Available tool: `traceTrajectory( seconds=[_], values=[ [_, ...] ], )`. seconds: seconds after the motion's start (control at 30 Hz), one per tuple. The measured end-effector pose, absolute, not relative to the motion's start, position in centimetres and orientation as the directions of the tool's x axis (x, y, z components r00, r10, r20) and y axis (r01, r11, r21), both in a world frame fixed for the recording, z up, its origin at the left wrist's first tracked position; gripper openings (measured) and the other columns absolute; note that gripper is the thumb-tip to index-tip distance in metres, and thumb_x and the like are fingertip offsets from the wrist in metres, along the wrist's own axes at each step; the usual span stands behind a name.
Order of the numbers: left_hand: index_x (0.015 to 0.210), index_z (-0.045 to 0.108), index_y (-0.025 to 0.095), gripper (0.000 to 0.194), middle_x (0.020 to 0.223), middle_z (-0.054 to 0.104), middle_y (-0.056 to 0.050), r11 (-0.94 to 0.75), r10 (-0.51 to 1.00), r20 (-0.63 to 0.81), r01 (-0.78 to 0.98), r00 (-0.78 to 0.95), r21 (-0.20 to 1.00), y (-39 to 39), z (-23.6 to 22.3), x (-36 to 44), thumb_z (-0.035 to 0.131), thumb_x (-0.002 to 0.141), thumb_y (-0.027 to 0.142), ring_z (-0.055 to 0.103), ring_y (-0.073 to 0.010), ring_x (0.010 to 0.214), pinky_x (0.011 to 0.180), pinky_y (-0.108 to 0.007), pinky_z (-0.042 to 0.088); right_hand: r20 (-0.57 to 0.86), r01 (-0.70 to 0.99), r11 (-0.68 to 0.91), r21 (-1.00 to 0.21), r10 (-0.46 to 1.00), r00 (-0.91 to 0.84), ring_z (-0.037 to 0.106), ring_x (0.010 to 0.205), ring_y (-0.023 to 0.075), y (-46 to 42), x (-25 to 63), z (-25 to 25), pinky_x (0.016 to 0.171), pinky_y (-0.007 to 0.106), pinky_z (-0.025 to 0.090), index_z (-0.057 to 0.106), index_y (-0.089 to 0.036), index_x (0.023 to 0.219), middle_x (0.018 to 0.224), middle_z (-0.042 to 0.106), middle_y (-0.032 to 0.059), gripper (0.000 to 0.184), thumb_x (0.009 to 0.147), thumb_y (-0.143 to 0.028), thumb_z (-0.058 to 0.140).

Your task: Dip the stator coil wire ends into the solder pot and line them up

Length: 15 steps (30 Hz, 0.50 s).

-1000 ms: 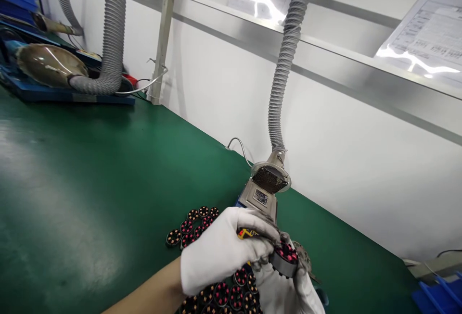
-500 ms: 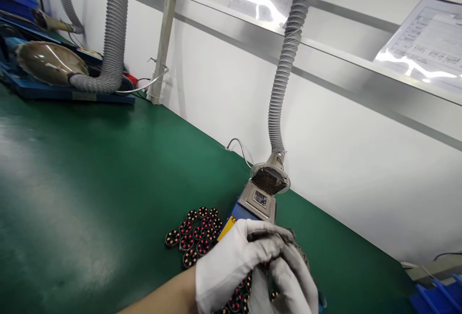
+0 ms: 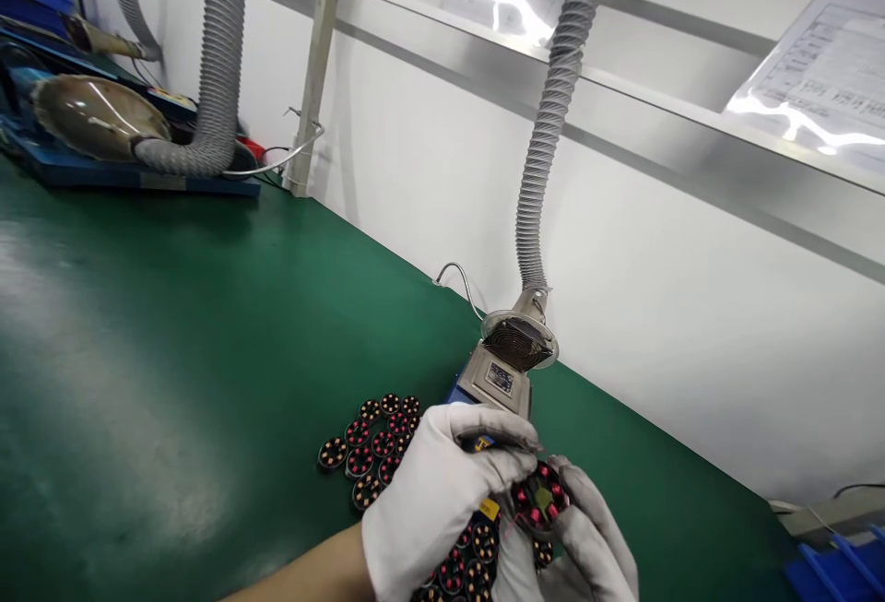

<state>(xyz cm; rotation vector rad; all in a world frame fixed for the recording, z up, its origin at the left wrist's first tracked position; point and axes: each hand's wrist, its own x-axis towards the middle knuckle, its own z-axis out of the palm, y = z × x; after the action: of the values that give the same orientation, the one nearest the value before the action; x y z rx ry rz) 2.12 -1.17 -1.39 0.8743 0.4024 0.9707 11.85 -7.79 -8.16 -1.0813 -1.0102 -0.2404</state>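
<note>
Both my hands wear white gloves and meet low in the middle of the view. My left hand (image 3: 435, 491) is curled, its fingertips pinching the top edge of a small round motor stator (image 3: 539, 501) with red windings. My right hand (image 3: 587, 551) cups the same stator from below and the right, fingers wrapped round it. Just beneath and to the left, several more stators (image 3: 377, 445) lie flat in a cluster on the green bench mat (image 3: 172, 353).
A small fan-fronted fume extractor (image 3: 515, 353) on a grey ribbed hose (image 3: 553, 113) stands right behind my hands by the white wall. A second hose (image 3: 218, 49) and blue equipment (image 3: 103, 132) sit at the far left. Blue bins (image 3: 840, 574) at the bottom right corner.
The stator was hidden between my closed hands half a second ago; now its face shows, turned up toward me. My hands shifted slightly right and down.
</note>
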Motion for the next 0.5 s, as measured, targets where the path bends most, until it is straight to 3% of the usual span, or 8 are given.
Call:
traceTrajectory(
  seconds=[0.1,0.23,0.4,0.5],
  values=[
    [0.076,0.071,0.019,0.019,0.076,0.07,-0.002,0.234,0.869,0.127,-0.624,0.478,0.746,-1.2,-1.4,1.8,0.081,0.062,0.028,0.063,-0.014,0.073,0.071,-0.022,0.049,0.806,0.629,0.515,-0.583,0.268,0.528,0.057,0.104,0.0212,-7.3,11.6,-7.8,0.083,0.035,0.048,0.064,-0.028,0.102,0.117,0.061,0.0031,0.02,0.089,-0.035,0.052],
    [0.09,0.071,0.019,0.036,0.09,0.07,-0.005,0.269,0.802,0.111,-0.522,0.586,0.809,-0.9,-0.5,1.1,0.083,0.056,0.024,0.062,-0.0175,0.083,0.077,-0.027,0.047,0.855,0.678,0.536,-0.503,0.196,0.48,0.058,0.102,0.0167,-7.0,11.0,-7.0,0.082,0.029,0.048,0.064,-0.031,0.104,0.116,0.061,-0.0015,0.018,0.09,-0.032,0.052],
    [0.08,0.071,0.015,0.026,0.08,0.069,-0.005,0.323,0.802,0.051,-0.504,0.595,0.801,-0.5,-0.8,1.7,0.082,0.06,0.027,0.061,-0.015,0.074,0.072,-0.026,0.047,0.857,0.669,0.556,-0.494,0.182,0.481,0.061,0.098,0.0199,-6.7,10.6,-6.8,0.077,0.032,0.05,0.066,-0.028,0.101,0.11,0.064,0.0024,0.017,0.086,-0.032,0.058],
    [0.083,0.07,0.015,0.027,0.085,0.07,-0.004,0.252,0.865,0.09,-0.582,0.494,0.773,0.1,-1.1,1.9,0.082,0.064,0.029,0.062,-0.014,0.078,0.075,-0.023,0.048,0.832,0.671,0.52,-0.529,0.163,0.531,0.062,0.094,0.0183,-6.5,10.3,-6.9,0.076,0.029,0.051,0.064,-0.026,0.099,0.107,0.064,0.002,0.03,0.072,-0.017,0.074]
  ],
)
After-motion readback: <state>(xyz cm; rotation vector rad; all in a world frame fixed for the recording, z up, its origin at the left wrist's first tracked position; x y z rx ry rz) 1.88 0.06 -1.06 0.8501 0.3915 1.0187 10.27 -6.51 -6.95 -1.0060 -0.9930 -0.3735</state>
